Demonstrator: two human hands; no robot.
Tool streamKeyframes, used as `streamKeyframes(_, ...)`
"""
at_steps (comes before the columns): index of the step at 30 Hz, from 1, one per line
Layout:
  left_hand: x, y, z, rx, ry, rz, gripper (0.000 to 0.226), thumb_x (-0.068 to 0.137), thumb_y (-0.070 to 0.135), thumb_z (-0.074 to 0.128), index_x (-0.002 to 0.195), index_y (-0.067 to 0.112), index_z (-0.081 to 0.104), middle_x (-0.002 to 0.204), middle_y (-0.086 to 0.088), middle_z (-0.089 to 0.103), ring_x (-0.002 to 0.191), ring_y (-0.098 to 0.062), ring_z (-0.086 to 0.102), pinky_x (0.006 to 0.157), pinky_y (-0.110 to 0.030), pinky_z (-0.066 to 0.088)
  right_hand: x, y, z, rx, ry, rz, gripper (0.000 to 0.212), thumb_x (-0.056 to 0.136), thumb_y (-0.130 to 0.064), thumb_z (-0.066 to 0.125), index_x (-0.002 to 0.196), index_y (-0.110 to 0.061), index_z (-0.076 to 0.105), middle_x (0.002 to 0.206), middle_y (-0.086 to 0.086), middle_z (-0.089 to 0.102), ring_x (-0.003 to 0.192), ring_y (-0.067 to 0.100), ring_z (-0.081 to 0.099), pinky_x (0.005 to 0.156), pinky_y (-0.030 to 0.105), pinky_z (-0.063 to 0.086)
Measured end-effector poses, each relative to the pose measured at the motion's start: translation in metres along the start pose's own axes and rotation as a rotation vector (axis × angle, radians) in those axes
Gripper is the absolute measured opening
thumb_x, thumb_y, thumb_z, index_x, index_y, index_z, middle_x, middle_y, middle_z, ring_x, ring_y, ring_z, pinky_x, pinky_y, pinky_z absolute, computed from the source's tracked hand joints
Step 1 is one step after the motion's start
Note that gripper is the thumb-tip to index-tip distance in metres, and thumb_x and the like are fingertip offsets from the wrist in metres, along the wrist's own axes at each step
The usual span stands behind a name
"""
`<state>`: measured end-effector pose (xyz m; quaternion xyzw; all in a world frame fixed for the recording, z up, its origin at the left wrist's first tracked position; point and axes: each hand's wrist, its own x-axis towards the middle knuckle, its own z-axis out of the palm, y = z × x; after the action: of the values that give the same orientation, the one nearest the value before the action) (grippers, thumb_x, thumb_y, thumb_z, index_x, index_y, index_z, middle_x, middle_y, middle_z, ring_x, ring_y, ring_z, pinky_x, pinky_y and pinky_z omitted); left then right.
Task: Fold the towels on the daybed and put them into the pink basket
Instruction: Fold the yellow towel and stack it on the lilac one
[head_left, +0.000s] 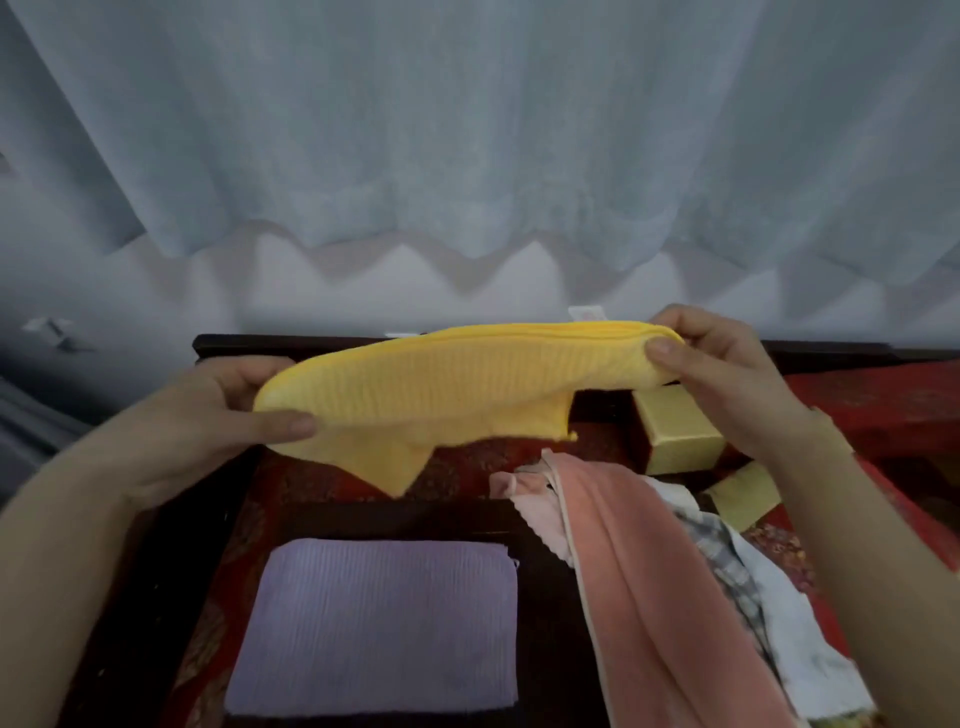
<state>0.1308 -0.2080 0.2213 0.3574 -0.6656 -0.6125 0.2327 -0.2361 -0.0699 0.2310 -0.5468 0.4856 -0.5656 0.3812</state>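
A yellow ribbed towel (447, 384) is held in the air above the daybed, doubled over with its folded edge on top and loose corners hanging below. My left hand (223, 405) pinches its left end and my right hand (711, 364) pinches its right end. A folded lilac towel (379, 623) lies flat below, near the front. A pink towel (649, 582) with a pale border lies unfolded to the right, beside a white and grey checked cloth (753, 587). The pink basket is not in view.
The daybed has a red patterned cushion (467, 467) and a dark wooden frame (244, 345). Two gold boxes (675, 431) sit at the back right. A pale blue curtain (467, 130) hangs behind the daybed.
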Motion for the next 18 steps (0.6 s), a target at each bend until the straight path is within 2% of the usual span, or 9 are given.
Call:
streamKeyframes(2,-0.009,0.009,-0.003,0.066,0.041,0.094,0.074,0.031,0.051,0.092,0.085,0.007,0.067,0.075,-0.009,0.07,0.067,-0.016,0.066,0.061,-0.018,0.054,-0.007,-0.008,-0.004,0.058,-0.055,0.043,0.011,0.08,-0.02,0.069,0.071,-0.019,0.063,0.062,-0.008,0.055,0.059,0.004,0.05,0.057,0.014,0.041)
streamKeyframes(4,-0.024,0.006,-0.005,0.132,0.044,0.126,0.071,0.036,0.058,0.088,0.086,0.012,0.066,0.075,-0.013,0.067,0.067,-0.019,0.065,0.058,-0.02,0.052,-0.022,-0.01,-0.006,0.067,-0.097,0.09,0.016,0.08,-0.011,0.059,0.067,-0.019,0.063,0.061,-0.006,0.053,0.057,0.006,0.049,0.054,0.015,0.041)
streamKeyframes(9,-0.067,-0.045,0.007,0.221,-0.145,0.025,0.051,0.059,0.055,0.08,0.093,0.018,0.067,0.076,-0.014,0.063,0.069,-0.035,0.06,0.053,-0.037,0.047,-0.089,0.021,-0.004,0.054,-0.237,0.299,0.014,0.086,-0.007,0.058,0.073,-0.011,0.062,0.07,-0.007,0.059,0.065,0.006,0.056,0.061,0.018,0.045)
streamKeyframes(11,-0.086,-0.075,0.018,0.205,-0.223,-0.072,0.048,0.066,0.053,0.077,0.099,0.02,0.067,0.075,-0.007,0.062,0.068,-0.022,0.06,0.058,-0.026,0.044,-0.123,0.046,0.002,0.067,-0.234,0.424,0.015,0.085,-0.018,0.065,0.074,-0.008,0.062,0.071,0.001,0.056,0.068,0.014,0.054,0.063,0.024,0.042)
streamKeyframes(13,-0.102,-0.112,0.034,0.285,-0.308,-0.177,0.045,0.071,0.053,0.073,0.106,0.026,0.065,0.084,-0.002,0.067,0.079,-0.012,0.065,0.069,-0.023,0.047,-0.156,0.077,0.009,0.08,-0.22,0.544,0.017,0.084,-0.024,0.067,0.071,-0.015,0.064,0.067,-0.001,0.054,0.067,0.012,0.052,0.063,0.021,0.04)
streamKeyframes(15,-0.114,-0.15,0.05,0.357,-0.349,-0.278,0.052,0.061,0.069,0.069,0.104,0.04,0.065,0.094,0.013,0.071,0.084,0.002,0.065,0.078,-0.024,0.051,-0.184,0.109,0.019,0.048,-0.191,0.635,0.019,0.084,-0.025,0.069,0.066,-0.021,0.064,0.063,-0.008,0.052,0.064,0.006,0.05,0.059,0.017,0.038)
streamKeyframes(16,-0.117,-0.165,0.058,0.373,-0.315,-0.339,0.056,0.052,0.079,0.064,0.096,0.045,0.066,0.094,0.026,0.069,0.083,0.009,0.063,0.075,-0.015,0.05,-0.195,0.126,0.024,0.022,-0.154,0.683,0.02,0.079,-0.032,0.073,0.066,-0.02,0.065,0.063,-0.006,0.052,0.064,0.007,0.05,0.058,0.018,0.038)
streamKeyframes(17,-0.116,-0.177,0.064,0.349,-0.273,-0.389,0.054,0.05,0.079,0.062,0.091,0.043,0.066,0.094,0.03,0.069,0.082,0.013,0.061,0.073,-0.008,0.047,-0.205,0.14,0.03,0.008,-0.105,0.726,0.029,0.072,-0.042,0.077,0.068,-0.016,0.066,0.064,-0.002,0.053,0.065,0.01,0.051,0.057,0.02,0.04)
streamKeyframes(18,-0.112,-0.187,0.069,0.278,-0.233,-0.422,0.046,0.057,0.066,0.067,0.093,0.037,0.067,0.098,0.021,0.071,0.084,0.011,0.063,0.076,-0.008,0.048,-0.211,0.154,0.035,0.006,-0.05,0.756,0.046,0.063,-0.052,0.08,0.072,-0.009,0.065,0.064,0.003,0.054,0.064,0.014,0.052,0.056,0.021,0.041)
